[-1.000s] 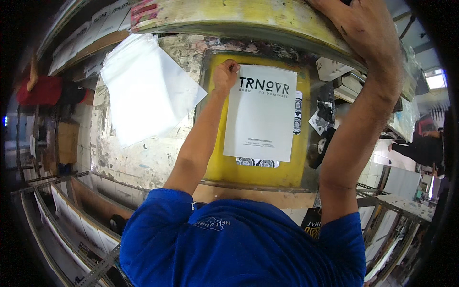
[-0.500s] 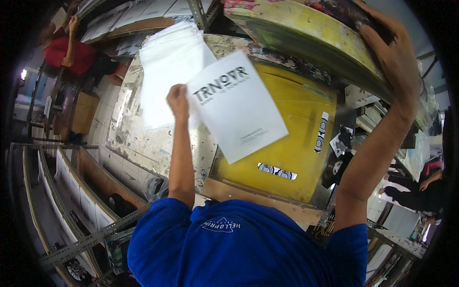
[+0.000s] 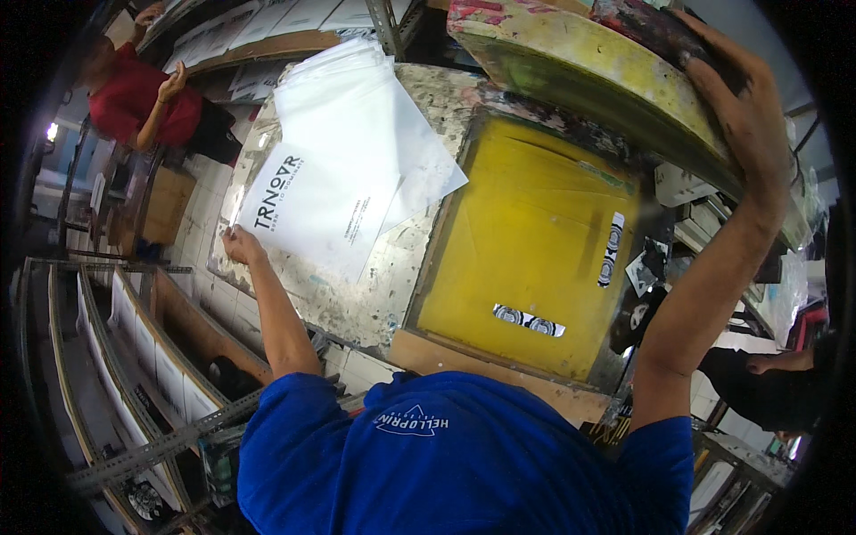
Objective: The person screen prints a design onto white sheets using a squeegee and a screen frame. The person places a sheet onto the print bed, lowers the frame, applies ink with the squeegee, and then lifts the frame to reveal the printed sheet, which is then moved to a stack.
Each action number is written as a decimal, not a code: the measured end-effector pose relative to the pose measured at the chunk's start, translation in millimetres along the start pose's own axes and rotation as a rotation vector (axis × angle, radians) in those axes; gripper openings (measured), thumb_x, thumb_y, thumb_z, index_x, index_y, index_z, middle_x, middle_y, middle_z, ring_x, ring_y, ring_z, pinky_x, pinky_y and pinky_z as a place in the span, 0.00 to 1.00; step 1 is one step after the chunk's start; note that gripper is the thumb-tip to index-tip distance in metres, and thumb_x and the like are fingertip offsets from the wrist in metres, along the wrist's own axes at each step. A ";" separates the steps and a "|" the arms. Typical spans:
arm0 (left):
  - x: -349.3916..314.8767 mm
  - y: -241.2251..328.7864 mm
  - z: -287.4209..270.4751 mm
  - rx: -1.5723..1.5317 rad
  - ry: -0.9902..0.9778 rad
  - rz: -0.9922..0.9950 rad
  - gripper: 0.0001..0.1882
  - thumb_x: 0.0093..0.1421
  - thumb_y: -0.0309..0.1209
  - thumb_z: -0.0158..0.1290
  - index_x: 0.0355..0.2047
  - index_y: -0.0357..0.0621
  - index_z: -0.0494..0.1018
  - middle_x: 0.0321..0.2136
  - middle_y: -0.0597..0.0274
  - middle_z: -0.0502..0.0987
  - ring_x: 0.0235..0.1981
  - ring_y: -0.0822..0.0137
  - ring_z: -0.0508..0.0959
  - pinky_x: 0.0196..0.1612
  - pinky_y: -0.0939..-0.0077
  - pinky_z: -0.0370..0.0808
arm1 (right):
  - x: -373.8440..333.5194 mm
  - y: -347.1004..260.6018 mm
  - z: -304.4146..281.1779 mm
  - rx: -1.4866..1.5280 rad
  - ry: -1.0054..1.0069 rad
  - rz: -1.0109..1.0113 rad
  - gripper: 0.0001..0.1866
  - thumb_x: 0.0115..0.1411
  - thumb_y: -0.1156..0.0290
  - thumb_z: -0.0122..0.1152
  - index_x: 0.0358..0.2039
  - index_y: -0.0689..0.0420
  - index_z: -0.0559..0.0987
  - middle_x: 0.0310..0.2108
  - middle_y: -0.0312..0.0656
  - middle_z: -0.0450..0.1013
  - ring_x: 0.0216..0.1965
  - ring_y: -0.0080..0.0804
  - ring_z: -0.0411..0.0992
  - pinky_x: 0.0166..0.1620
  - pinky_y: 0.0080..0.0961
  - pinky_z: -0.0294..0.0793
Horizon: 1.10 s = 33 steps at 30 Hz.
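My left hand (image 3: 242,246) pinches the lower left corner of a white sheet (image 3: 325,183) printed in black. The sheet lies turned sideways over a pile of white sheets (image 3: 343,98) on the paint-stained table. At the upper right, my right hand (image 3: 744,107) grips the far edge of a tilted-up printing screen frame (image 3: 580,76), yellowish and smeared with paint; its fingertips are partly hidden. Below the raised frame, a flat yellow printing bed (image 3: 522,241) bears two patterned strips, one near its front edge (image 3: 528,319) and one along its right side (image 3: 611,250).
Slotted-metal shelving (image 3: 165,343) with upright boards stands at the lower left. A person in a red shirt (image 3: 147,107) is beyond the table's left side. More sheets lie on a rack (image 3: 267,31) at the back. Another person in dark clothes (image 3: 758,379) is at the far right.
My left hand has carried the printed sheet left, off the yellow bed and onto the pile, turning it sideways. My right hand still holds the frame up. The person in red has moved their arms.
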<state>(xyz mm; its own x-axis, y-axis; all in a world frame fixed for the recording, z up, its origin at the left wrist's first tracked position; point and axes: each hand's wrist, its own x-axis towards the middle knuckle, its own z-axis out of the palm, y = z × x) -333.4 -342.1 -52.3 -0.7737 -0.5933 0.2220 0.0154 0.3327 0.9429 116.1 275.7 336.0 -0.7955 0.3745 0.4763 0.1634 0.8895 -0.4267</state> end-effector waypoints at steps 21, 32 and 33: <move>-507.3 113.9 63.1 0.106 -1.605 1.297 0.27 0.68 0.45 0.50 0.65 0.52 0.70 0.71 0.60 0.60 0.73 0.46 0.52 0.74 0.45 0.47 | -6.1 -86.8 11.4 -0.175 0.143 0.021 0.20 0.58 0.67 0.65 0.48 0.65 0.83 0.36 0.48 0.83 0.33 0.32 0.78 0.43 0.26 0.77; -576.5 127.7 14.5 -0.019 -1.818 1.432 0.28 0.66 0.44 0.52 0.65 0.52 0.69 0.71 0.61 0.59 0.74 0.51 0.50 0.75 0.48 0.45 | 1.4 -63.5 2.4 -0.034 0.079 -0.068 0.18 0.57 0.65 0.64 0.44 0.63 0.85 0.36 0.51 0.84 0.32 0.35 0.80 0.42 0.28 0.78; -578.5 129.3 11.1 -0.024 -1.834 1.422 0.29 0.66 0.44 0.53 0.65 0.52 0.69 0.71 0.61 0.60 0.74 0.51 0.50 0.75 0.47 0.45 | -0.3 -62.4 1.1 -0.027 0.079 -0.065 0.18 0.57 0.65 0.64 0.44 0.63 0.85 0.36 0.51 0.84 0.32 0.35 0.80 0.42 0.28 0.78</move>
<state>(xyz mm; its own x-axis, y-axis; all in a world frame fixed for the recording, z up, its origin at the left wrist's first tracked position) 109.2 52.3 -61.6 0.1750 0.9741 0.1435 0.8624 -0.2220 0.4549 105.5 219.8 361.7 -0.7569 0.3339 0.5617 0.1291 0.9191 -0.3723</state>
